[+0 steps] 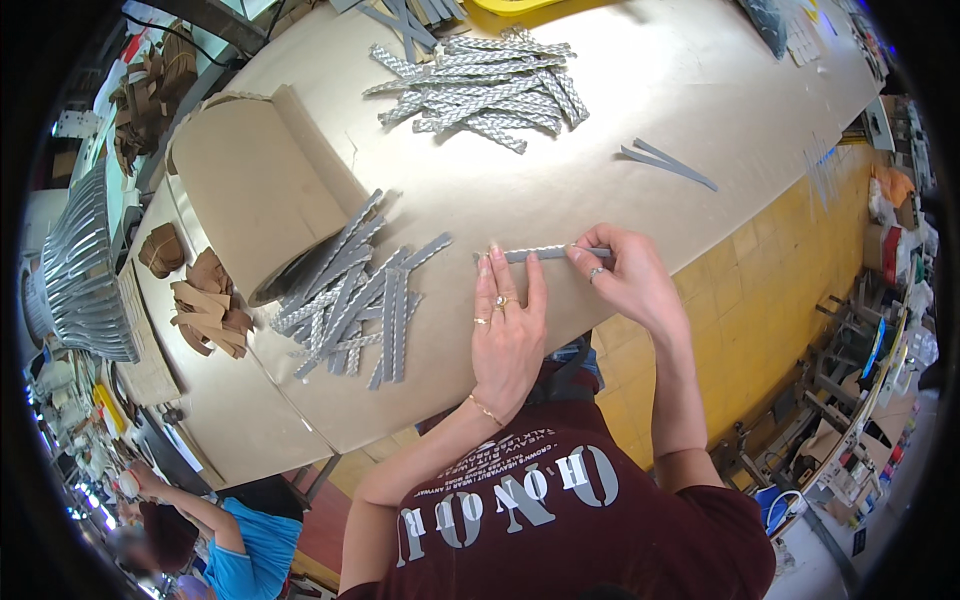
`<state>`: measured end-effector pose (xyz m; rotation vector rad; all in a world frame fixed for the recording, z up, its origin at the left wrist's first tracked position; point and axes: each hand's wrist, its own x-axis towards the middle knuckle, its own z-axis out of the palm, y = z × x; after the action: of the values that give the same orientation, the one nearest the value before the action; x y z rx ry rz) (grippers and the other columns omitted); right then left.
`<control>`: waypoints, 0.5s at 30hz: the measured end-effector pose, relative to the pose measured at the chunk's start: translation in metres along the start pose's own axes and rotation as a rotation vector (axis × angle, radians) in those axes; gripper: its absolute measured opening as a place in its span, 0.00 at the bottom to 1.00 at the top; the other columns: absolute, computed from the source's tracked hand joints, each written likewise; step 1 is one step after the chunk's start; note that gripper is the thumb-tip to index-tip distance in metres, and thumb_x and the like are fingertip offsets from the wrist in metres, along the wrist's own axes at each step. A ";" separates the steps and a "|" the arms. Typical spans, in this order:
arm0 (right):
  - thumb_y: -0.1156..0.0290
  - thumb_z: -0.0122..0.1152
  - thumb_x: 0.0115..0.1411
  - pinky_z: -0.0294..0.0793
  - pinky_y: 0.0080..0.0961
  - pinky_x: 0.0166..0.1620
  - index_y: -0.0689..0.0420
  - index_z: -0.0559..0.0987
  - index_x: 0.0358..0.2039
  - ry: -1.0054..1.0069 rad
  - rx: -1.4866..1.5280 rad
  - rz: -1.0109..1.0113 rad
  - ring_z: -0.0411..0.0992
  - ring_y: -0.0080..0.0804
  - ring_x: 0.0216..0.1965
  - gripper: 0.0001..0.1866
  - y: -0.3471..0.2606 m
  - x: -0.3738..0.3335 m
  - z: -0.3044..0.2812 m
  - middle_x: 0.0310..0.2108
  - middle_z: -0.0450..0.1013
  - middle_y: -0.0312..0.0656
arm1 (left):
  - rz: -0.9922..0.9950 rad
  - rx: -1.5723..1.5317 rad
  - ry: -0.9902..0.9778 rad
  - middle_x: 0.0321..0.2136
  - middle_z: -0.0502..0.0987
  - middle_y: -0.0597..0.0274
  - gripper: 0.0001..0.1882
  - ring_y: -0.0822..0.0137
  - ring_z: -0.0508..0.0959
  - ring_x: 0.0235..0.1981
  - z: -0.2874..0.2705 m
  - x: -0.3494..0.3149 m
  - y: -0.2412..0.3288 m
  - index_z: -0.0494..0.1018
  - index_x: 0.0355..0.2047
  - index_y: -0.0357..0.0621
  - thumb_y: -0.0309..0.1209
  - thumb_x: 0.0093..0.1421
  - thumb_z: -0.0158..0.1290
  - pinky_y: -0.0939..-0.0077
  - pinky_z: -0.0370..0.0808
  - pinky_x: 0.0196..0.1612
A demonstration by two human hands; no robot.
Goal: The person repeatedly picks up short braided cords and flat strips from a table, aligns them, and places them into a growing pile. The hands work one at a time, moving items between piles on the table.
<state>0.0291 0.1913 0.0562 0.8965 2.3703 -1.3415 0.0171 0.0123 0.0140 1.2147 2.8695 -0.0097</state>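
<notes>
Head view. One narrow strip point(552, 251), grey with a silver braided edge, lies across the desk point(580, 195) in front of the person, between both hands. Left hand point(508, 335): palm down, fingers extended, fingertips resting at the strip's left part, grasping nothing; rings and a bracelet worn. Right hand point(632, 275): fingers curled, thumb and forefinger pinching the strip's right end; one ring. Beyond: a heap of silver braids point(490, 90); to its right, two loose grey strips point(668, 165). Left side: a pile of braid-edged strips point(352, 300) at the mouth of a cardboard roll point(255, 185); brown pieces point(212, 308) near it. Lower left: a person in blue point(262, 545).
</notes>
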 end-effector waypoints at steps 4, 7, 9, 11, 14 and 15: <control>0.69 0.64 0.62 0.65 0.25 0.25 0.65 0.80 0.32 0.018 -0.029 0.014 0.65 0.20 0.20 0.10 -0.003 0.000 0.001 0.18 0.72 0.38 | -0.002 0.009 -0.004 0.63 0.63 0.28 0.31 0.42 0.67 0.64 -0.002 0.001 0.001 0.65 0.64 0.42 0.31 0.59 0.52 0.59 0.58 0.70; 0.69 0.64 0.61 0.63 0.25 0.24 0.66 0.80 0.32 0.040 -0.031 -0.001 0.64 0.20 0.19 0.10 -0.005 0.000 0.002 0.17 0.72 0.38 | 0.005 0.005 0.001 0.62 0.63 0.26 0.31 0.41 0.67 0.64 -0.002 0.002 0.001 0.66 0.64 0.41 0.31 0.59 0.52 0.58 0.58 0.70; 0.69 0.64 0.61 0.63 0.25 0.23 0.66 0.81 0.32 0.049 -0.029 -0.008 0.64 0.20 0.19 0.10 -0.004 0.000 0.002 0.17 0.72 0.38 | 0.005 -0.002 -0.001 0.62 0.63 0.26 0.31 0.41 0.67 0.64 -0.003 0.003 0.001 0.65 0.64 0.42 0.31 0.59 0.51 0.58 0.58 0.70; 0.70 0.64 0.61 0.64 0.25 0.24 0.66 0.80 0.32 0.050 -0.034 -0.013 0.64 0.20 0.19 0.10 -0.003 0.001 0.003 0.17 0.72 0.39 | 0.010 0.004 0.003 0.61 0.63 0.25 0.30 0.40 0.67 0.64 -0.003 0.003 0.001 0.65 0.65 0.45 0.30 0.60 0.50 0.58 0.58 0.70; 0.71 0.64 0.60 0.66 0.25 0.24 0.66 0.80 0.31 0.064 -0.008 -0.015 0.66 0.20 0.19 0.10 -0.002 0.001 0.005 0.18 0.73 0.39 | 0.026 0.035 0.011 0.60 0.64 0.21 0.30 0.39 0.68 0.63 -0.005 0.004 0.002 0.64 0.66 0.48 0.28 0.62 0.47 0.59 0.57 0.71; 0.71 0.65 0.60 0.66 0.24 0.25 0.67 0.80 0.31 0.077 -0.002 -0.030 0.66 0.20 0.20 0.10 -0.002 0.001 0.006 0.18 0.73 0.40 | 0.035 0.048 0.008 0.59 0.64 0.20 0.29 0.39 0.68 0.63 -0.005 0.005 0.002 0.64 0.66 0.49 0.28 0.63 0.44 0.59 0.56 0.71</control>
<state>0.0270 0.1855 0.0534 0.9315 2.4511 -1.3391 0.0153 0.0173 0.0193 1.2753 2.8709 -0.0739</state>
